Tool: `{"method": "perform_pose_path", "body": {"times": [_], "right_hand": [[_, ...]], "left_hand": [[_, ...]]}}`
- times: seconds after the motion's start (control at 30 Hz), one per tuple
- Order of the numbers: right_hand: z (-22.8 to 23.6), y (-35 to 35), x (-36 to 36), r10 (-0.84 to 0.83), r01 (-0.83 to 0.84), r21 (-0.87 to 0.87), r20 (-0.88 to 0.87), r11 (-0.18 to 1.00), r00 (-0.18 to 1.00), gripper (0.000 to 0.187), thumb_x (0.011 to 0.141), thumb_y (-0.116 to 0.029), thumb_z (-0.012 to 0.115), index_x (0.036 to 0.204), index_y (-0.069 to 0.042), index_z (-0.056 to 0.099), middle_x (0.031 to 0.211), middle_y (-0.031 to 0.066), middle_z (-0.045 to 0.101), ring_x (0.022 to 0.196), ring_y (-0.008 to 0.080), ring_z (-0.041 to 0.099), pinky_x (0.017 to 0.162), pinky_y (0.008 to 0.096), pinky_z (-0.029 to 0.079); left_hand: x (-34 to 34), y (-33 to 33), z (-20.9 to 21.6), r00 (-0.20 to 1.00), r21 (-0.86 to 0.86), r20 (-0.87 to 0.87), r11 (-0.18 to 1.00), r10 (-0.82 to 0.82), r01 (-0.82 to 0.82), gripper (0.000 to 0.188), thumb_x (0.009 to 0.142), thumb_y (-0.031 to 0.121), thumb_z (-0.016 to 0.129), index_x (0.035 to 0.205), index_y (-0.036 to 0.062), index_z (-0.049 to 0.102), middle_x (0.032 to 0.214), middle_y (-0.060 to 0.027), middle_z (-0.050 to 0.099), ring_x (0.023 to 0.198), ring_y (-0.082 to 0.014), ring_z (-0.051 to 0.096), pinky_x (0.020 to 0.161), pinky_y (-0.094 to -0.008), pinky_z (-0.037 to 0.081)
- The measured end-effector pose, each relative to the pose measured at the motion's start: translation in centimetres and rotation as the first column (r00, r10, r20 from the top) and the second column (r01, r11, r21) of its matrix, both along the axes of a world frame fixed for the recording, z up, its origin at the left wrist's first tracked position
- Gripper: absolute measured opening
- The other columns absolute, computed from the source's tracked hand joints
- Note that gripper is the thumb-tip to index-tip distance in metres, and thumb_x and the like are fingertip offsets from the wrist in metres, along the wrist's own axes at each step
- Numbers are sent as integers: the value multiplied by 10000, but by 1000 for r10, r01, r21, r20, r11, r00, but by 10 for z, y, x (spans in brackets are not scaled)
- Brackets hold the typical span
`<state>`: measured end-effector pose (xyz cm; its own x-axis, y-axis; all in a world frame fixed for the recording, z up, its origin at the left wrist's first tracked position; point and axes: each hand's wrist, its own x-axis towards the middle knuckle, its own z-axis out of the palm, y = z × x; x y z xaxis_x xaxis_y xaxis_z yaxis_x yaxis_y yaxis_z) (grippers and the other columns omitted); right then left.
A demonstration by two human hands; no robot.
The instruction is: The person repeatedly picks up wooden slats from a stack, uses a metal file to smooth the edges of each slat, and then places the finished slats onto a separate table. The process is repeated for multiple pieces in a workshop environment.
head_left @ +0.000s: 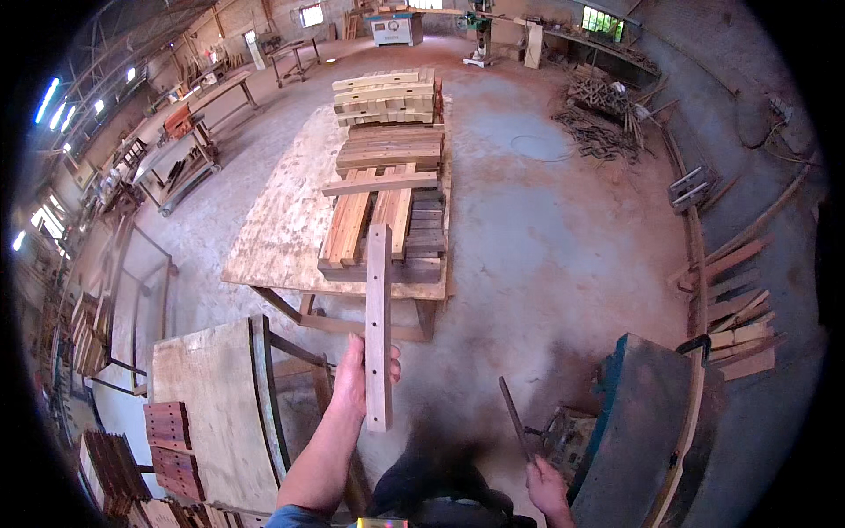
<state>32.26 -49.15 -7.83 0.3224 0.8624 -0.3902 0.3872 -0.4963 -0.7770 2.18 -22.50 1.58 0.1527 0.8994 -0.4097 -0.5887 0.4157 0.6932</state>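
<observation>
My left hand [350, 378] is closed round a long, square-edged wooden bar [378, 326] with several dark holes along its face. The bar stands lengthwise in front of me, its far end overlapping the stacked wood on the table. At the lower right, my right hand [547, 487] grips a thin, dark, file-like rod [513, 414] that points forward and a little left. Beyond the bar, pale-brown slats [348, 220] with holes lie on darker pieces, and one loose stick [378, 183] lies across them.
A wooden table [282, 211] bears the stacks, with light blocks [385, 95] at its far end. On the left is a board-topped bench [211, 370] with reddish drilled pieces [167, 425]. A green-edged machine [638, 414] stands close on my right. Scrap wood [607, 106] lies farther back.
</observation>
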Motion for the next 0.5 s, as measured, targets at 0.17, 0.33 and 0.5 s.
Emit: {"method": "perform_pose_path", "body": {"times": [0.17, 0.33, 0.5], "right_hand": [[39, -36, -15, -107, 93, -257, -44, 962, 993, 420, 916, -275, 537, 1265, -43, 533, 954, 196, 654, 871, 259, 639, 790, 347, 472], [-41, -143, -14, 258, -247, -77, 208, 966, 943, 482, 955, -365, 475, 1254, 10, 525, 1149, 233, 593, 1080, 364, 551, 911, 407, 438], [12, -161, -84, 344, -307, -226, 149, 924, 927, 473, 961, -377, 466, 1208, 19, 544, 962, 233, 611, 914, 374, 574, 826, 414, 460]], "left_hand": [[-6, -52, -17, 991, -84, 137, 996, 9, 3, 458, 944, 469, 457, 1080, 39, 537, 889, -160, 617, 674, -254, 581, 577, -355, 502], [-25, -119, -24, 978, -214, 201, 971, -58, 102, 467, 920, 486, 503, 1158, 87, 549, 969, -99, 615, 836, -224, 578, 759, -371, 493], [-68, -197, -42, 973, -15, 220, 997, -71, 76, 512, 940, 425, 507, 1329, 95, 459, 1109, -58, 599, 980, -195, 568, 873, -359, 461]]}}
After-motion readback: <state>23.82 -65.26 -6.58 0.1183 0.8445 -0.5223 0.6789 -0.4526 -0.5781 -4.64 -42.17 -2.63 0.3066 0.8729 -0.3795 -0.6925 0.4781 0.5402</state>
